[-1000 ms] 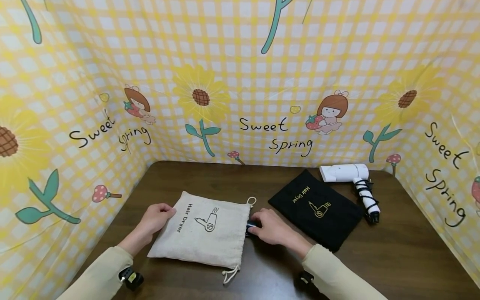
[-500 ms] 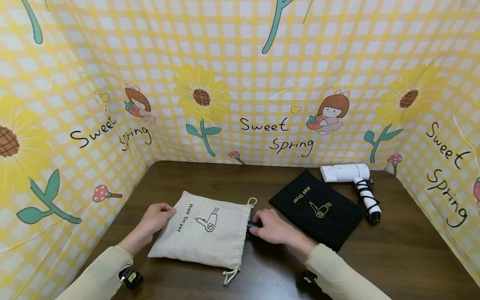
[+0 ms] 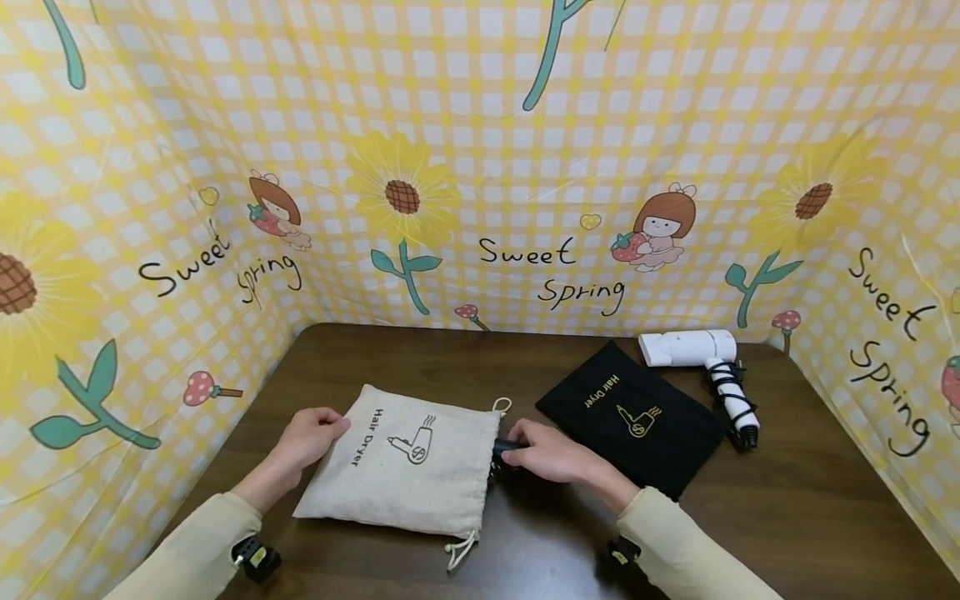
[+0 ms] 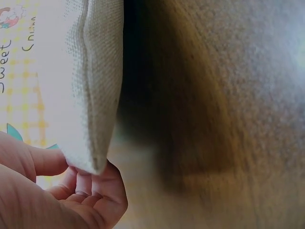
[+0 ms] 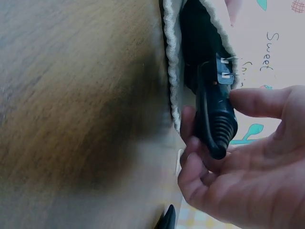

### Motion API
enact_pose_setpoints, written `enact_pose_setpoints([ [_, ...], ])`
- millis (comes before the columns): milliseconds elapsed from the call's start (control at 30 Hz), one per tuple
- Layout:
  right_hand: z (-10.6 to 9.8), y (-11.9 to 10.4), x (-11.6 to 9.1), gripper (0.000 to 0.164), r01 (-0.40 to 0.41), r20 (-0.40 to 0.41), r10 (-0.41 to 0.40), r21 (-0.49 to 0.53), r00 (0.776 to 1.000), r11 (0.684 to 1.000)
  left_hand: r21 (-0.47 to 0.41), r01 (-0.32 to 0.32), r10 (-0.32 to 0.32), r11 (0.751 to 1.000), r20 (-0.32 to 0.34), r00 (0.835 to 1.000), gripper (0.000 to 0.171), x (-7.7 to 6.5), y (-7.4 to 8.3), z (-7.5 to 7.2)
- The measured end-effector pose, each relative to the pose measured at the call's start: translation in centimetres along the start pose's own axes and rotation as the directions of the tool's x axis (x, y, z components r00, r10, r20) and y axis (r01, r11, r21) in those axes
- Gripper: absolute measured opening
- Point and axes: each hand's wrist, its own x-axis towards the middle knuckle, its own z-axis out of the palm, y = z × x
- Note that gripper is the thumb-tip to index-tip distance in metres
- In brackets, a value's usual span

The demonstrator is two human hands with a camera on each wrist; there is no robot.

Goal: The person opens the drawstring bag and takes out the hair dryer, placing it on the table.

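A beige drawstring bag [image 3: 408, 462], printed "Hair Dryer", lies bulging on the table with its gathered mouth to the right. My left hand [image 3: 309, 437] pinches its far-left side; in the left wrist view the thumb and fingers [image 4: 107, 191] meet at the bag's corner [image 4: 97, 157]. At the mouth, my right hand [image 3: 547, 450] grips the dark handle end of a hair dryer [image 3: 504, 450]. The right wrist view shows its ribbed cord end [image 5: 223, 129] and a two-pronged plug [image 5: 223, 70] between thumb and fingers. The rest is hidden inside the bag.
A black "Hair Dryer" pouch [image 3: 633, 417] lies flat right of my right hand. Behind it sits a white hair dryer [image 3: 690, 347] with black cord wound round its handle. A yellow checked cloth [image 3: 480, 167] walls the table [image 3: 420, 358] at the back and sides.
My right hand has shifted slightly to the right, and a little more of the dark handle shows outside the bag's mouth. The left hand keeps its hold on the bag.
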Motion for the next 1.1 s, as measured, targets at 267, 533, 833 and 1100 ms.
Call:
enact_pose_setpoints([
  [267,0.5,1.7,0.6,0.032,0.019,0.099,-0.027,0.078,0.995,0.997,0.008,-0.007,0.007,1.000,-0.003,1.000,0.025,0.0,-0.2,0.0],
  [533,0.4,0.2,0.1,0.031,-0.098,0.111,0.081,0.157,0.991,0.983,0.013,-0.007,0.007,1.000,-0.004,1.000,0.025,0.1,-0.2,-0.1],
  [833,0.5,0.2,0.1,0.027,-0.094,0.120,0.074,0.171,0.990,0.981,0.007,-0.003,0.003,1.000,-0.004,1.000,0.024,0.0,-0.1,-0.1],
  [1100,0.9,0.9,0.0,0.025,-0.024,0.071,0.011,0.178,0.997,0.984,0.008,0.003,-0.003,1.000,-0.005,1.000,0.025,0.2,-0.2,0.0],
])
